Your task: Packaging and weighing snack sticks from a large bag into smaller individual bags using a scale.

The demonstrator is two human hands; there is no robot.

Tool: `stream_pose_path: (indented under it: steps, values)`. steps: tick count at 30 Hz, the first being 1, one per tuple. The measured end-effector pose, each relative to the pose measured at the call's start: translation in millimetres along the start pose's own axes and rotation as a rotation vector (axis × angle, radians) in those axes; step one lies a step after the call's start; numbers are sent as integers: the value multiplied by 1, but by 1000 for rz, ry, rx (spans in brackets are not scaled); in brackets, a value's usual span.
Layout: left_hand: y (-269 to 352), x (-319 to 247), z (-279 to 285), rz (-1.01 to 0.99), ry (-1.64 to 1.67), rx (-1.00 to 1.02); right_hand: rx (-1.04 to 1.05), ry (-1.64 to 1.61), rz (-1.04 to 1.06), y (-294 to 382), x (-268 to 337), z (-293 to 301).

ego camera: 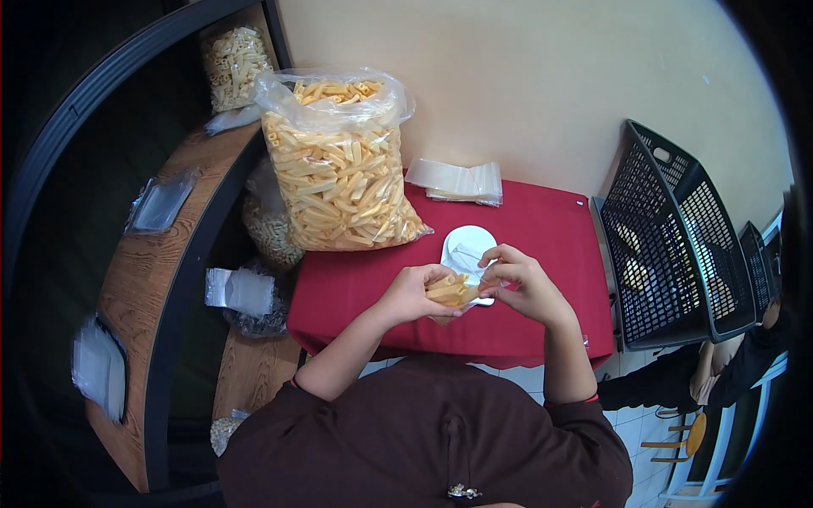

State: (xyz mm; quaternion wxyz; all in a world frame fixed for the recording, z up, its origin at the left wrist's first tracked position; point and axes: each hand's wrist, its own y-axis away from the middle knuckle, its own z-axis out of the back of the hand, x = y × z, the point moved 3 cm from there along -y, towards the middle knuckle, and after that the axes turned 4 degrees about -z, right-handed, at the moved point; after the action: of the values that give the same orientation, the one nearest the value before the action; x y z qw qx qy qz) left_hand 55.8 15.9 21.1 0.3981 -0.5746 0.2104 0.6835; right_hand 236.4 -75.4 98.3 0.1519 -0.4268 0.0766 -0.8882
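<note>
My left hand [417, 293] is wrapped around a small clear plastic bag [442, 319] filled with pale yellow snack sticks [452, 291]. At the bag's right side, the fingers of my right hand [522, 282] pinch its thin film near the mouth. Just beyond both hands sits a white kitchen scale [471, 236], partly hidden by them. A large clear plastic sack [343, 184], its top rolled back, stands full of the same sticks at the back left of the red-covered table [540, 219]. Behind the scale lies a stack of flat clear bags [457, 181].
Black perforated plastic crates [660, 273] stand at the right. Along the left curves a wooden shelf [184, 190] bearing packs of clear bags [162, 200] and another snack sack [235, 66]. A person in dark clothes [673, 374] and a wooden stool [695, 437] are at lower right.
</note>
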Motion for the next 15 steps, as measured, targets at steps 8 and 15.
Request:
stream_pose_path:
  steps: [8, 15]
  values:
    - [1, -10, 4, 28, -73, -38, -118, 60, 65, 2, 17, -1]
    - [2, -38, 4, -58, -368, -55, 16, 17, -82, -6, 20, 22]
